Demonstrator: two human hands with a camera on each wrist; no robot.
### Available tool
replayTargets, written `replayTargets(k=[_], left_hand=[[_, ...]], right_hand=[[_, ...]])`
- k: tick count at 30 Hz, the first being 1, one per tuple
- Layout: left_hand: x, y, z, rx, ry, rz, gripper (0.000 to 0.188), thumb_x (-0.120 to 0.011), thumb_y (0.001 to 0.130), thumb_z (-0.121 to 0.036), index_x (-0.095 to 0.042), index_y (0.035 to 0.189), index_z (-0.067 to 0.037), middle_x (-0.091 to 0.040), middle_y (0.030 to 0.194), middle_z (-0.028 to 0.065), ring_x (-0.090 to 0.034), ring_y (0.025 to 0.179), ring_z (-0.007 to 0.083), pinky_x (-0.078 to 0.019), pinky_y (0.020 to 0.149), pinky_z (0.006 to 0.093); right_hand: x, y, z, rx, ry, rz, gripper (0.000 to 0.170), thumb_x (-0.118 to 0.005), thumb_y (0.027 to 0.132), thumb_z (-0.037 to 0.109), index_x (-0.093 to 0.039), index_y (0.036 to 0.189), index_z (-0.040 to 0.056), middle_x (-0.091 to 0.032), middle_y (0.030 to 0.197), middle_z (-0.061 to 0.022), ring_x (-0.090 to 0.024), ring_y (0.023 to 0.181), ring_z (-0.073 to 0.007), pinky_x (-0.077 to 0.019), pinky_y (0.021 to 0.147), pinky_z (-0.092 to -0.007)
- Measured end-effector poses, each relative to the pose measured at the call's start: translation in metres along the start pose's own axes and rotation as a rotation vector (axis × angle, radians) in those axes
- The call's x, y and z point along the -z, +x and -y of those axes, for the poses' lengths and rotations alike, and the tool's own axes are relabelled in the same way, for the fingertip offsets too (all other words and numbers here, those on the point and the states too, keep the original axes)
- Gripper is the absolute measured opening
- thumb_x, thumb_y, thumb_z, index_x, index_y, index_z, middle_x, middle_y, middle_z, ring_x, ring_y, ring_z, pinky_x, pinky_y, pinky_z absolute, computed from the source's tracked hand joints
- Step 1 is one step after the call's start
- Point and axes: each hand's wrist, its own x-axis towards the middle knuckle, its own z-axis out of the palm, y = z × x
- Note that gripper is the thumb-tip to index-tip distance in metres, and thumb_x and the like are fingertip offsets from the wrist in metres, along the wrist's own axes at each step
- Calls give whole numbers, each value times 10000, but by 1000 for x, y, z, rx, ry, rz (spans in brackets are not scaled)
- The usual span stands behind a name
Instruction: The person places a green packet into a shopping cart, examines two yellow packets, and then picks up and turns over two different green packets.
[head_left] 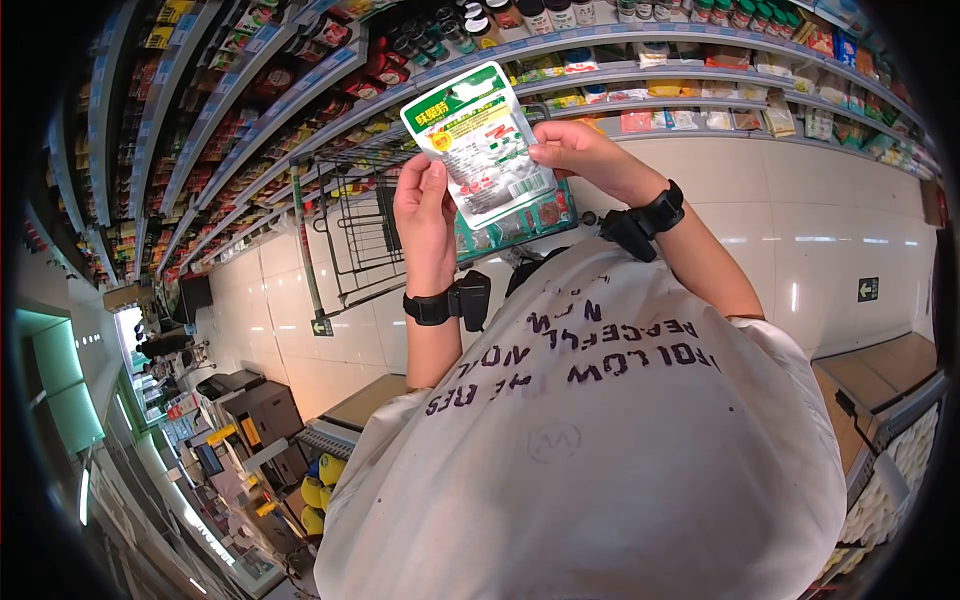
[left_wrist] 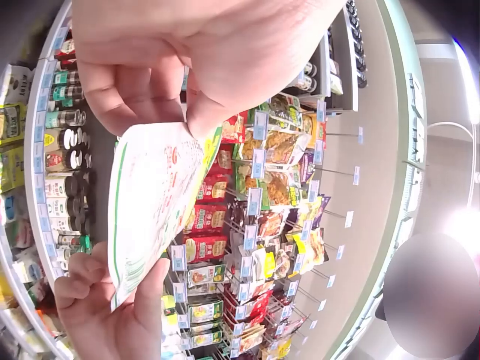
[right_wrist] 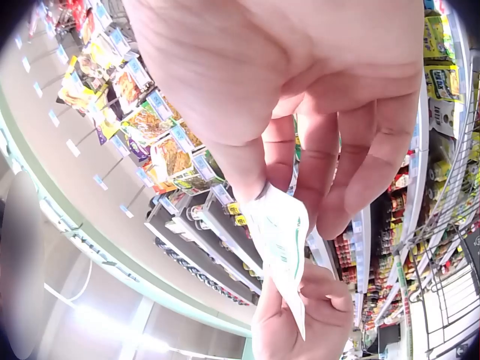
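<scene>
Far L: long grey metal shelves [head_left: 143,110] w/ pale price strips along their front edges, packed w/ small coloured packets. In the left wrist view some soft bags [left_wrist: 281,187] hang from prongs, prob. b/c they can't stand on their own.

Next, R of those: a black wire shopping cart [head_left: 308,245] on the pale tiled floor, partly behind the L arm & packet, so its far edge is hard to make out.

Then the left hand [head_left: 425,210]: gripping, thumb on the front face by the packet's L edge, fingers behind.

Middle: a flat white-&-green plastic packet [head_left: 480,150], held up in the air btwn both hands, above the cart's R end in the head view. Slightly tilted; printed face toward wearer, barcode nr its lower R corner. Edge grip prob. keeps the print uncovered & the limp sheet flat.

R of it, the right hand [head_left: 590,160]: also gripping, thumb pinching the packet's R edge; fingers mostly hidden in head view, curled in right wrist view.

Upper R: green-capped spice jars [head_left: 740,15] stand along a long shelf's [head_left: 600,33] front edge, caps up, presumably b/c rigid & easy to line up.
</scene>
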Motion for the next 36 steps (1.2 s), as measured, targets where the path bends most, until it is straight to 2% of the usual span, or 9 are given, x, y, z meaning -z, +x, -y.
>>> replayTargets(k=[2, 8, 12, 14, 20, 23, 26, 32, 36], left_hand=[[5, 1, -1, -22, 5, 77, 206, -569, 944, -165, -519, 1116, -63, -621, 1030, 50, -614, 909, 133, -520, 790, 284], [8, 1, -1, -30, 38, 66, 210, -575, 941, -168, -529, 1106, -46, -624, 1025, 54, -614, 918, 137, -512, 804, 280], [5, 0, -4, 1, 24, 95, 221, -586, 935, -175, -533, 1096, -33, -628, 1019, 64, -614, 926, 137, -510, 806, 281], [2, 0, -2, -19, 13, 71, 239, -588, 936, -190, -549, 1090, -11, -634, 954, 39, -597, 793, 73, -497, 692, 224], [4, -2, -1, -50, 117, 78, 221, -626, 915, -171, -584, 1062, -11, -636, 897, 20, -568, 778, 52, -461, 675, 204], [5, -4, 0, -89, 308, 119, 203, -652, 896, -154, -614, 1035, -10, -636, 857, 11, -548, 748, 47, -442, 664, 199], [0, -7, -1, -111, 347, 125, 189, -658, 889, -139, -627, 1016, -3, -636, 840, 11, -542, 720, 51, -440, 660, 200], [-7, -6, -3, -140, 358, 188, 174, -623, 905, -114, -587, 1022, 9, -629, 827, 10, -529, 691, 53, -423, 632, 193], [-2, -2, 6, -156, 389, 138, 174, -603, 917, -108, -567, 1034, 15, -630, 827, 14, -527, 694, 45, -421, 632, 192]], right_hand=[[0, 0, 2, -8, 12, 18, 261, -565, 939, 360, -546, 832, 123, -503, 792, 78, -448, 737, -18, -394, 680, -204], [-3, -2, 3, -26, 14, 16, 262, -569, 937, 366, -579, 881, 111, -559, 854, 59, -496, 800, -35, -433, 741, -235], [-2, -3, -2, -41, -12, 13, 283, -555, 940, 383, -608, 947, 105, -594, 917, 43, -526, 861, -49, -453, 777, -256], [-5, -4, 0, -80, -17, -12, 329, -532, 945, 405, -623, 1036, 102, -604, 939, 36, -539, 901, -59, -467, 808, -275], [1, -4, -6, -103, 25, 24, 401, -512, 951, 415, -594, 1188, 102, -574, 956, 40, -520, 896, -52, -473, 815, -267], [1, -2, -8, -107, 32, 10, 398, -513, 950, 416, -591, 1188, 106, -532, 920, 51, -500, 868, -47, -479, 809, -258], [1, -3, -7, -102, 25, -16, 395, -518, 946, 425, -599, 1170, 111, -497, 882, 58, -490, 819, -48, -490, 796, -252], [6, 0, -12, -160, 17, -18, 358, -551, 930, 437, -632, 1033, 105, -529, 848, 60, -514, 722, -39, -470, 681, -215], [6, 1, -16, -263, 12, -1, 331, -572, 922, 425, -634, 980, 105, -549, 817, 62, -527, 715, -25, -453, 626, -205]])
